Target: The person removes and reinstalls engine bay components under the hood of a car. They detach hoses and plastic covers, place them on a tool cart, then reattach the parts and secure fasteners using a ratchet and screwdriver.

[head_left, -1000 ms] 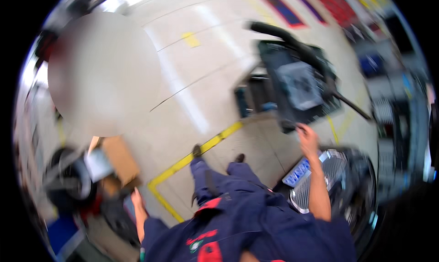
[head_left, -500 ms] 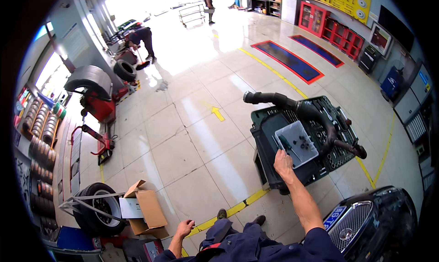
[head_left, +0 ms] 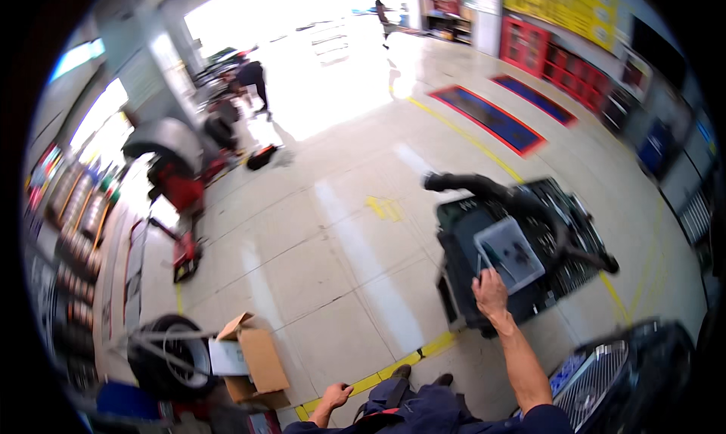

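Observation:
My right hand (head_left: 491,292) is closed at the near left edge of a translucent plastic tray (head_left: 522,283). A thin metal rod-like tool (head_left: 479,263) sticks up from its fingers; its exact kind is blurred. In the tray lie a green-handled screwdriver (head_left: 494,255) and several small dark parts (head_left: 522,254). My left hand (head_left: 336,394) hangs low over the floor near a cardboard box, fingers curled; whatever it holds, if anything, is too small to make out. Beyond the tray, a bent black hose (head_left: 522,201) lies across an open socket set (head_left: 586,245) on a dark cart (head_left: 457,233).
The front of a dark car (head_left: 597,381) stands at lower right. At lower left are a tyre on its wheel (head_left: 170,358) and an open cardboard box (head_left: 265,360). A red wheel machine (head_left: 178,184) stands farther left. Two people are in the background, one bending (head_left: 249,74).
The whole scene has shifted right and down with a head movement, and the picture is blurrier. My right hand stays at the tray's edge; my left stays low, still curled.

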`<state>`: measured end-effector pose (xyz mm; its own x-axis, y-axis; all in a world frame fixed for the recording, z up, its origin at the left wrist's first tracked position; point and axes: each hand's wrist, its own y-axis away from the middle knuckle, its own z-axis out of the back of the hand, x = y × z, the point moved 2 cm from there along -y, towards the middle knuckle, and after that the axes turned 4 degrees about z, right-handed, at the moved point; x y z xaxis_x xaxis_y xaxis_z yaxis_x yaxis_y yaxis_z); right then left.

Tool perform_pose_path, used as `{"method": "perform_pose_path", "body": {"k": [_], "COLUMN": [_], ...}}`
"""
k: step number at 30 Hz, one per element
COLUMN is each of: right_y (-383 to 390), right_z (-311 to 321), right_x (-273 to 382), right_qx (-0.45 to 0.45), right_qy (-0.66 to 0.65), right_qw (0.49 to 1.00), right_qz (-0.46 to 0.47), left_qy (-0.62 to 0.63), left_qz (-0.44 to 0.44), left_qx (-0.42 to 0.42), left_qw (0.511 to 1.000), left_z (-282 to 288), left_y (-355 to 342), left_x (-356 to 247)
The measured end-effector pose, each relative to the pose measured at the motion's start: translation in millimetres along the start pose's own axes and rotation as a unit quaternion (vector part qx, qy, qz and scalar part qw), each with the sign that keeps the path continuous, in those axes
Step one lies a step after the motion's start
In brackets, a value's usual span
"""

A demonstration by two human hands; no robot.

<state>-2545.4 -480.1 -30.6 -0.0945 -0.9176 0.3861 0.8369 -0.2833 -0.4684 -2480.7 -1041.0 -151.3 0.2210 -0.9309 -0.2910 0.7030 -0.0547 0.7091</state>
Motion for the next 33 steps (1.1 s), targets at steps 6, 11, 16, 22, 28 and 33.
{"method": "perform_pose_path", "body": {"k": [6, 11, 16, 22, 28, 33], "right_y": [107.1, 285.4, 484.4, 676.6, 755.2, 795.6], "right_z": [114.4, 237.1, 379.1, 529.1, 607.1, 614.5], "right_x": [-34.3, -43.2, -12.7, -33.3, -104.2, -141.1], "right_qx": [-0.138, -0.312, -0.510, -0.590, -0.679, -0.733], "right_qy": [-0.185, -0.027, 0.257, 0.271, 0.215, 0.175], "right_qw": [0.932, 0.799, 0.579, 0.444, 0.395, 0.367], "right_qz": [-0.279, -0.513, -0.582, -0.617, -0.580, -0.545], "left_qy": [-0.042, -0.126, -0.273, -0.320, -0.363, -0.387], "left_qz": [-0.259, -0.413, -0.542, -0.599, -0.602, -0.608], "left_qx": [0.145, 0.227, 0.266, 0.352, 0.501, 0.488], "left_qw": [0.954, 0.873, 0.749, 0.644, 0.505, 0.493], "left_z": [-57.5, -97.9, -198.4, -357.6, -483.2, -535.5], "left_y": [-81.0, -37.8, 66.4, 265.9, 436.0, 499.9], "left_x": [-217.2, -386.9, -511.9, -577.4, -557.3, -583.1]}}
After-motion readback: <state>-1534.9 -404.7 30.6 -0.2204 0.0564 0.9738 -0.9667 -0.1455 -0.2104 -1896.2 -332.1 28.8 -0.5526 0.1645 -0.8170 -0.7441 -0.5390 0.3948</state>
